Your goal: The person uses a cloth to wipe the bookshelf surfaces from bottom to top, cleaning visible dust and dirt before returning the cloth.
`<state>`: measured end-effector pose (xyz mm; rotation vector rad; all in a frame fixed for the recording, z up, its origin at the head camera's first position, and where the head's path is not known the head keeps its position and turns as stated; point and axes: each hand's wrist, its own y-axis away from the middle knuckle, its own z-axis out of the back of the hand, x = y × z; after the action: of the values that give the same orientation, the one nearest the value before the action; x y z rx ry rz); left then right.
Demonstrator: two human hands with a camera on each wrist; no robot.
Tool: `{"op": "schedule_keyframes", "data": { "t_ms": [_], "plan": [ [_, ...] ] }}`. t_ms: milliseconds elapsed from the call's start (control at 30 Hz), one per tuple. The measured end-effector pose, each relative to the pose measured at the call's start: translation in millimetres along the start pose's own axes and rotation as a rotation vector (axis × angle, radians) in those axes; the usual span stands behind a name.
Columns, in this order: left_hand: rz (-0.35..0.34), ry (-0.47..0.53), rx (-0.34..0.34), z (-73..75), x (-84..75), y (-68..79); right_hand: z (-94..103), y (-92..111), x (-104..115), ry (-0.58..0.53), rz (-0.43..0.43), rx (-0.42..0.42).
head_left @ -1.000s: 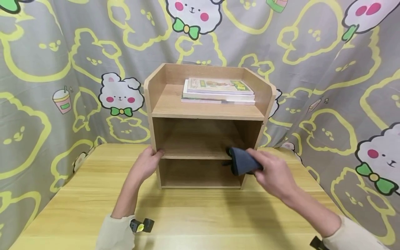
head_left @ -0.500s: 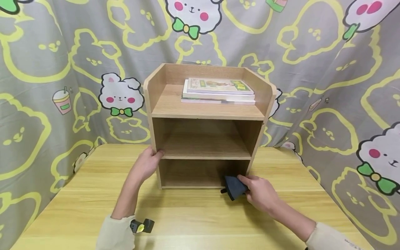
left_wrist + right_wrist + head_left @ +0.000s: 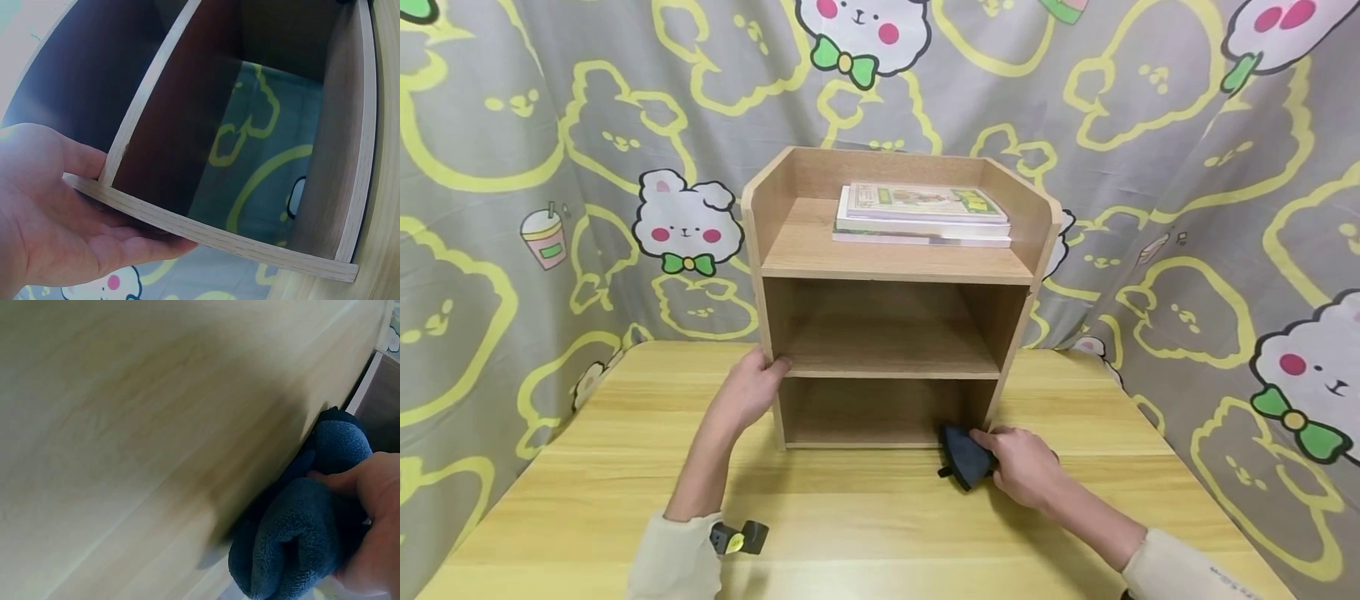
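Note:
A small wooden shelf unit (image 3: 895, 272) stands on the table with its front toward me. My left hand (image 3: 751, 390) holds the edge of its left side panel (image 3: 250, 251) at middle-shelf height. In the left wrist view the thumb lies inside the panel and the fingers along its outer face. Down at the unit's lower right front corner, my right hand (image 3: 1026, 467) grips a folded dark blue cloth (image 3: 966, 457). The right wrist view shows the cloth (image 3: 300, 531) bunched, fuzzy like a towel, against the table beside the shelf's bottom edge.
A stack of books (image 3: 922, 215) lies on the unit's top board, between raised sides. The light wood table (image 3: 865, 525) spreads around the unit. A grey patterned curtain (image 3: 587, 167) hangs behind and at both sides.
My right hand has carried the cloth down from the middle shelf's right end to the lower right front corner, at the table. My left hand has stayed on the side panel.

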<state>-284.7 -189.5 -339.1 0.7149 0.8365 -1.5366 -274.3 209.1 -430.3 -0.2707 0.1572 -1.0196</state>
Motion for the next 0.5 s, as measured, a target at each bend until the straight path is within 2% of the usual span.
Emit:
{"op": "schedule_keyframes", "data": {
  "t_ms": [200, 367, 500],
  "plan": [
    [-0.002, -0.004, 0.001, 0.4, -0.8, -0.7, -2.4, -2, -1, -0.007, 0.004, -0.01],
    [-0.015, 0.001, 0.004, -0.1, -1.5, -1.5, -4.3, -1, -6, 0.009, 0.027, -0.059],
    [-0.007, 0.01, 0.006, -1.0, -0.4, -1.0, -0.1, 1, -10, 0.051, 0.077, -0.113]
  ]
}}
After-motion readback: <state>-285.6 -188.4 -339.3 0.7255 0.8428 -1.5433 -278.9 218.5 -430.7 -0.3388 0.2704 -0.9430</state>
